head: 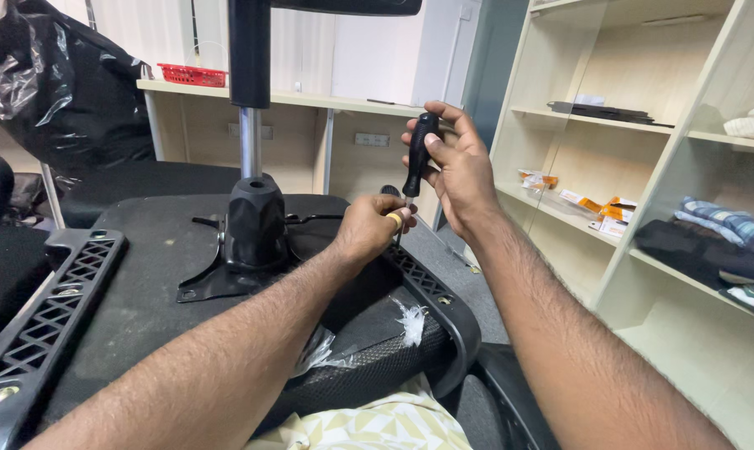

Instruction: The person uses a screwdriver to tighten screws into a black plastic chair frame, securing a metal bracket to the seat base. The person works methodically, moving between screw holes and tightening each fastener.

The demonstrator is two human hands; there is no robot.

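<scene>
I see right hand (459,171) clenched on screwdriver (417,158), upright at armrest bracket (431,287) of upturned chair seat (144,283); left hand (369,229) fingers pinch shaft near tip; screw-driving step; judge next: steady downward pressure, tip kept seated

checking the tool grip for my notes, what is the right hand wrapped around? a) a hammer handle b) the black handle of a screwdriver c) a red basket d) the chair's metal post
b, the right hand grips the black handle of an upright screwdriver, while the left hand steadies its lower end at the armrest bracket on the upturned chair seat.
</scene>
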